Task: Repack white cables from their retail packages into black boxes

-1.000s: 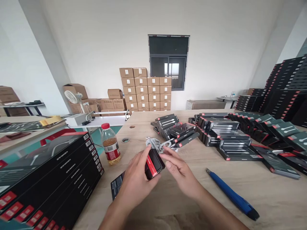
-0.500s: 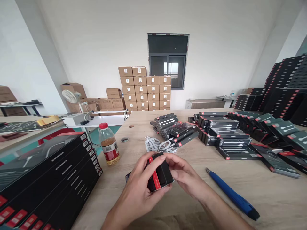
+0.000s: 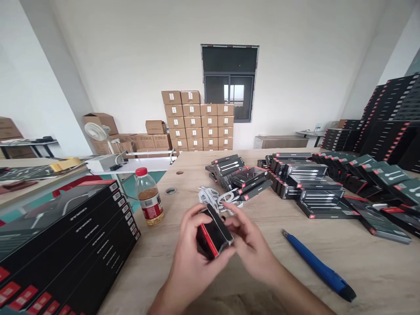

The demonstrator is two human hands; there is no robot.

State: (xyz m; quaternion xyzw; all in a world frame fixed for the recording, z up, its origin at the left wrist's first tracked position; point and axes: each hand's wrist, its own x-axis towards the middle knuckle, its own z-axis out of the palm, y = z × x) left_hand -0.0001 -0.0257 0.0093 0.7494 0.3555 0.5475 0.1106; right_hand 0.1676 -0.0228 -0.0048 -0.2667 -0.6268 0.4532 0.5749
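Note:
A small black box (image 3: 219,230) with a red stripe and clear-looking edges is tilted in front of me. My left hand (image 3: 190,249) is wrapped round its left side, thumb below and fingers over the top. Curled against the box's right side, my right hand (image 3: 254,243) has its thumb at the near corner; its fingertips are partly hidden and slightly blurred. Just beyond the hands lie coiled white-grey cables (image 3: 210,196). To the right rests a blue utility knife (image 3: 318,264).
Flat black packages (image 3: 249,176) lie piled behind the cables, and more black cable boxes (image 3: 308,179) are stacked to the right. At left stand a drink bottle (image 3: 149,197) and a tall stack of large black boxes (image 3: 95,236). Brown cartons (image 3: 197,122) line the wall.
The box has turned and tilted in my left hand, showing more of its long side. My right fingers have shifted from its top edge and curled at its right side.

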